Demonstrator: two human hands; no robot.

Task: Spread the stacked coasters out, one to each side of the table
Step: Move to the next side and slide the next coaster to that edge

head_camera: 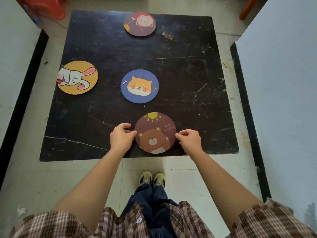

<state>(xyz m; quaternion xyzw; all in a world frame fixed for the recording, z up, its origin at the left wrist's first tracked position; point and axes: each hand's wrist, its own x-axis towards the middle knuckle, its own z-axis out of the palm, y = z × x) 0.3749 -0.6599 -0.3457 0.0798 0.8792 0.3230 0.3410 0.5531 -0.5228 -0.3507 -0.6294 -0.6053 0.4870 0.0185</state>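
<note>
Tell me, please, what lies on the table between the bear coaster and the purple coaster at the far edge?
In the head view, the blue fox coaster lies between the bear coaster and the purple coaster, near the table's middle.

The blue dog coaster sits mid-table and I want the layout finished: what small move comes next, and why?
Probably carry the blue dog coaster to the table's bare right side. Coasters already lie far, left and near, where both hands, left hand and right hand, touch the bear coaster.
</note>
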